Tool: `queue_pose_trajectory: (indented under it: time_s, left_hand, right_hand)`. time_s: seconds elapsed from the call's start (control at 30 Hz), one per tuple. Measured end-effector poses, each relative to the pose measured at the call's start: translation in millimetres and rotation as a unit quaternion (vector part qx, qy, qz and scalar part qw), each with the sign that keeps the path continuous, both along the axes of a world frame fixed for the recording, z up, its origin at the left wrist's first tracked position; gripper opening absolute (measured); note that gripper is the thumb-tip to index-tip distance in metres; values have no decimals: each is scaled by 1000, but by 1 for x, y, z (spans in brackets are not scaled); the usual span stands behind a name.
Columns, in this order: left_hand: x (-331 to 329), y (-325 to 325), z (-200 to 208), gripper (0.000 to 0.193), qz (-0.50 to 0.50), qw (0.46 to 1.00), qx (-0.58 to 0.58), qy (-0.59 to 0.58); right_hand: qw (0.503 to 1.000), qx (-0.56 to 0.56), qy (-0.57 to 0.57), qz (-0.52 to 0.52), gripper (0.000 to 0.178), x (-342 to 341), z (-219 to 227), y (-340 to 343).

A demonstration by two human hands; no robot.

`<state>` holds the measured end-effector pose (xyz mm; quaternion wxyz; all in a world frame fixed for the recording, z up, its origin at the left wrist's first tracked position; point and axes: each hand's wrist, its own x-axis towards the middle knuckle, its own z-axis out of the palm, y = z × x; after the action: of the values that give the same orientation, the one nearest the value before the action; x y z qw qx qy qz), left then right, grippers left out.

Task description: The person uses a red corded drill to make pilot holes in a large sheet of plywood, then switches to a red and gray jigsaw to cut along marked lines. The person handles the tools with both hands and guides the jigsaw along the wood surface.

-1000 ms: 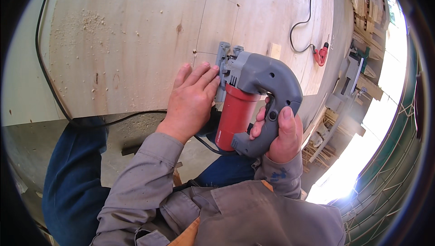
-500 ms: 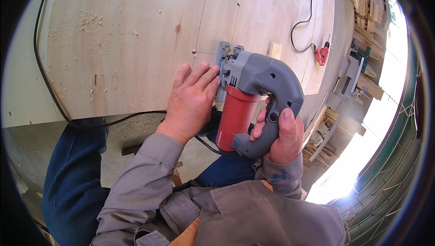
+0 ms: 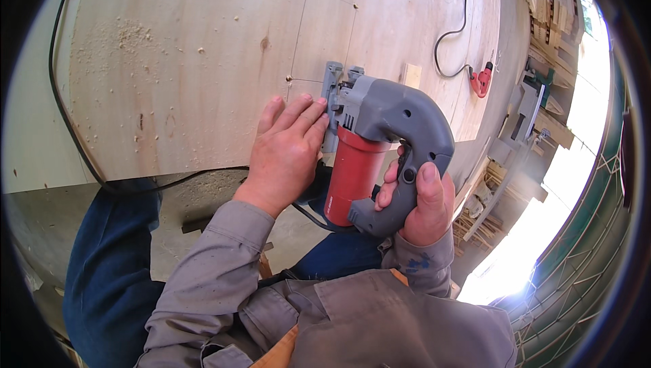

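A red and grey jigsaw (image 3: pixel 397 124) stands over the near edge of a pale wooden board (image 3: pixel 196 49). My right hand (image 3: pixel 428 209) is wrapped round its grey rear handle, with the thumb near a round black button. My left hand (image 3: pixel 288 144) lies flat across the board's near edge, fingers stretched out. Its fingertips touch the jigsaw's metal base plate (image 3: pixel 331 80). Just beyond the base plate, thin pencil lines join small drilled holes (image 3: pixel 289 78) on the board. The saw blade is hidden by the tool.
Sawdust (image 3: pixel 132 37) is scattered on the board's left part. A black cord (image 3: pixel 60 100) curves along the left and under the near edge. At the right lie a red corded drill (image 3: pixel 482 80) and a small wood block (image 3: pixel 411 75). Stacked timber (image 3: pixel 553 2) stands beyond.
The pencil lines and holes have shifted very slightly left in the view. Both hands and the jigsaw keep almost the same place and grip.
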<state>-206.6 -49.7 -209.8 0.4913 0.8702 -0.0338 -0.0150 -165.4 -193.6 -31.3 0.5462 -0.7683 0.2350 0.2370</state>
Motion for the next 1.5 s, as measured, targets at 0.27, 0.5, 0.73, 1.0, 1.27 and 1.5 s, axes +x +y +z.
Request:
queue_pose_trajectory:
  time_s: [0.27,0.5,0.73,1.0,1.27,1.5]
  left_hand:
    - [2,0,1,59,-3,1000,-3,5]
    - [2,-1,0,58,-1,1000,0,-4]
    - [4,0,0,56,-4,1000,11,-8]
    - [5,0,0,55,-5,1000,15,-11]
    - [8,0,1,53,-4,1000,14,-10]
    - [9,1,1,52,-1,1000,15,-16]
  right_hand:
    - [1000,-6,0,7,62,2,1,0]
    - [1000,-9,-1,-2,60,1,0,-1]
    - [1000,-11,1,-8,60,3,1,3]
    - [1000,-10,-4,-11,60,4,0,2]
    - [1000,-10,-5,-15,59,5,0,4]
    - [1000,0,-6,-13,59,6,-1,2]
